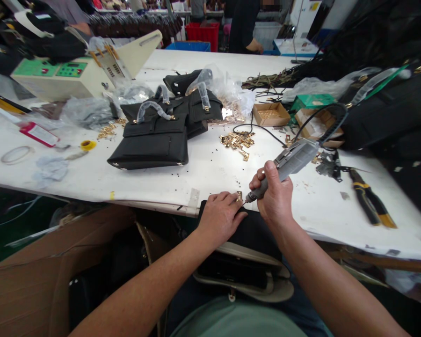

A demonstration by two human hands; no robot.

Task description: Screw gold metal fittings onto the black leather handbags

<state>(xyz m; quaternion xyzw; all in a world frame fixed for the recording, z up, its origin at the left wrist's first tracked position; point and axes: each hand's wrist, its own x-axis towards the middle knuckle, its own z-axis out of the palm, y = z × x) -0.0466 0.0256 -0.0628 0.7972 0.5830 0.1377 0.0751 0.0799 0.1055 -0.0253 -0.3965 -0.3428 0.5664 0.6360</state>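
Note:
My right hand [276,192] grips a grey electric screwdriver [298,157], tilted so that its bit points down and left. The bit tip meets a small gold metal fitting [239,195] on the black flap of a handbag [257,229]. My left hand [221,214] holds that flap against the table edge, fingers curled over it beside the fitting. Below, the bag lies open on my lap, its light lining showing. A pile of similar gold fittings [236,139] sits on the table beyond my hands.
Finished-looking black handbags [150,135] stand on the white table [154,185]. Yellow-and-black pliers [372,199] lie at right, near small cardboard boxes [271,114]. The screwdriver's cable [337,110] loops behind it. A large cardboard box [56,262] is at lower left. A person [245,28] stands beyond the table.

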